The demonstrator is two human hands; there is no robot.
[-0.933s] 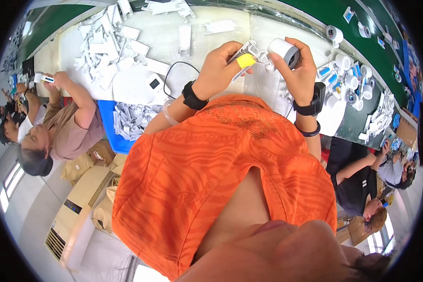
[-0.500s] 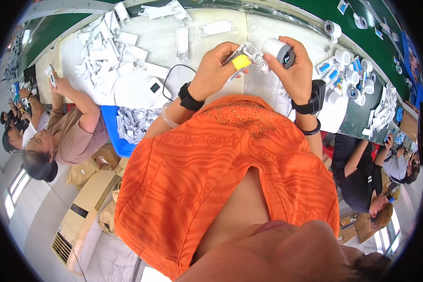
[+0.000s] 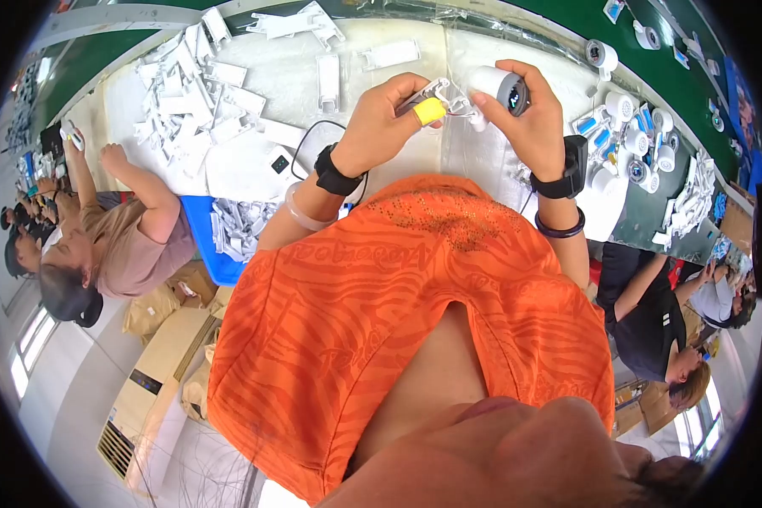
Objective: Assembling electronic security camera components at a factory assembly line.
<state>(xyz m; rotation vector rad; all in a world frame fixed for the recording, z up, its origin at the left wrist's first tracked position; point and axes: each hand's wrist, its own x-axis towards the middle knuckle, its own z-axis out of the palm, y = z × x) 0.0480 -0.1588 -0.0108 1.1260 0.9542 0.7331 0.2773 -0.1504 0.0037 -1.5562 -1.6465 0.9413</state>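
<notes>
My left hand [image 3: 379, 117] is closed round a white plastic housing [image 3: 437, 88], seen narrow and tilted, partly hidden by the fingers. A yellow cover [image 3: 429, 111] wraps the thumb tip. Close by on the right, my right hand [image 3: 535, 114] grips a white round device [image 3: 488, 81] with a dark display end, thumb and fingers on opposite sides. A small white stub points down from the device near the thumb. Thin wires [image 3: 461, 108] seem to span the short gap between the two parts; their ends are too small to make out.
White housings [image 3: 196, 93] lie heaped at left; a blue bin [image 3: 196, 227] holds small white parts. A white box with a dark screen [image 3: 278, 162] and black cable sits nearby. Round devices [image 3: 637, 140] cluster at right. A green belt [image 3: 559, 19] runs behind. Co-workers sit on both sides.
The housing in my left hand has tilted to a narrower view and drawn slightly left, away from the round device. At far left, a co-worker's hand with a white piece has moved outward.
</notes>
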